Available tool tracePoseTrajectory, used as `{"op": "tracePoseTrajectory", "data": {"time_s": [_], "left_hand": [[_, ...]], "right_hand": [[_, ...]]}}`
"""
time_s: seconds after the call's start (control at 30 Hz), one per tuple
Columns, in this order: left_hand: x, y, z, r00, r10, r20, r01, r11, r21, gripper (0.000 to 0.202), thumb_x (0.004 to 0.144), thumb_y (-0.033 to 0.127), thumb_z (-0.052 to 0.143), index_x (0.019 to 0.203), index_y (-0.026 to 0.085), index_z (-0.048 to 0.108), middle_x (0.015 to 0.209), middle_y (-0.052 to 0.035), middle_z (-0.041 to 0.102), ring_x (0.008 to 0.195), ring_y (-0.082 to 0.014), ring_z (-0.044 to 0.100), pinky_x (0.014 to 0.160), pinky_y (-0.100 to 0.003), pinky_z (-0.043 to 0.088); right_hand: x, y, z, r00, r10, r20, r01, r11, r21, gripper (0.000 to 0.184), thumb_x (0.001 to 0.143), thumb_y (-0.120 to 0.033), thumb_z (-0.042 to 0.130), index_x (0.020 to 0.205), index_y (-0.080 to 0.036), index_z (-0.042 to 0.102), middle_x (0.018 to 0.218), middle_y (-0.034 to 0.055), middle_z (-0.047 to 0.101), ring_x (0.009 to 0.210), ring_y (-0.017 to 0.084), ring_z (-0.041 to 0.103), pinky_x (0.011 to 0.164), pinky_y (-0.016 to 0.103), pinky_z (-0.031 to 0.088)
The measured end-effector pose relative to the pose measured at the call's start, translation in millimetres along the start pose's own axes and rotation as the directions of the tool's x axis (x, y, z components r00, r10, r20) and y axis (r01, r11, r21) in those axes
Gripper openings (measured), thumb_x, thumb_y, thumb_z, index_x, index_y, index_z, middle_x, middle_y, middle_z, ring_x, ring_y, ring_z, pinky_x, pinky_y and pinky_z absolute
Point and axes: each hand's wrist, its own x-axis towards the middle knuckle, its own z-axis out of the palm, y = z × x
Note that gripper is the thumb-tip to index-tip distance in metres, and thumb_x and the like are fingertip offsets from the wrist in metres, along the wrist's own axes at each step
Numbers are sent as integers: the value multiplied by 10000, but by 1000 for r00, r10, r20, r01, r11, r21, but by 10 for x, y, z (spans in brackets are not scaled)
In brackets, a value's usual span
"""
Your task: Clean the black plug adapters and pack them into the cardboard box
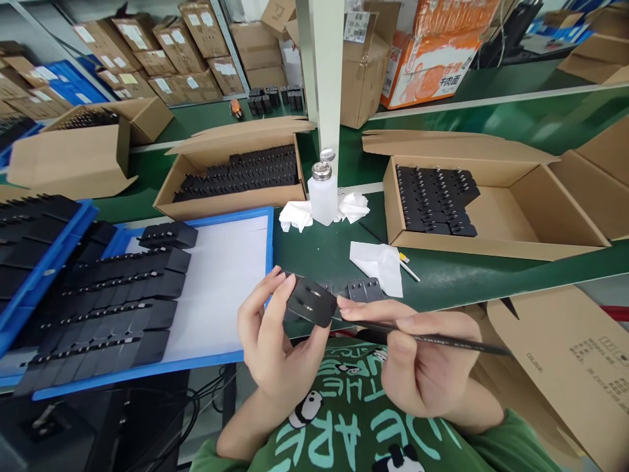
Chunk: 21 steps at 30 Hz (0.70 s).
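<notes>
My left hand (270, 337) grips a black plug-in power adapter (310, 301) between thumb and fingers, its face with two flat metal prongs turned up. My right hand (430, 360) is closed round slim black tweezers (459, 342), held like a pen. Their tip meets or nearly meets the adapter's right edge; the exact contact is hidden by my fingers. Just behind my hands, more black adapters (364, 289) lie on the green bench, partly covered. Beside them is a white paper sheet (381, 267).
At left, a blue tray (269, 236) holds rows of adapters. Open cartons with adapters stand at the back left (230, 202) and right (511, 242). Between them, a white pump bottle (323, 200) stands among crumpled wipes (296, 216), before a white post (328, 78).
</notes>
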Motion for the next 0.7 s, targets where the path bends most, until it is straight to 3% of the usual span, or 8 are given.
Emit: {"op": "tracePoseTrajectory", "data": {"time_s": [0.2,0.4,0.7], "left_hand": [[-9,-2,6,1000,0,-8,0,1000,-29,848,733,15,785,1478,302,500,1253,-106,555,1236,-317,622,968,-505,629],[-2,16,8,1000,-1,-13,1,1000,-6,815,746,28,779,1464,301,507,1240,-100,564,1234,-313,628,960,-486,631],[-4,-4,-13,1000,10,-17,-11,999,-37,901,687,-33,796,1478,295,515,1257,-105,569,1240,-341,619,987,-522,607]], "right_hand": [[-27,12,42,998,-17,-61,17,1000,-2,426,978,-7,378,1349,-191,473,1139,112,722,1048,240,766,914,489,682],[-26,8,17,1000,-7,-17,7,1000,10,460,960,22,380,1366,-183,452,1181,125,706,1106,254,745,939,505,672],[-44,4,52,997,12,-72,-11,1000,10,403,967,-13,409,1327,-178,481,1148,123,724,1035,262,768,888,512,685]]}}
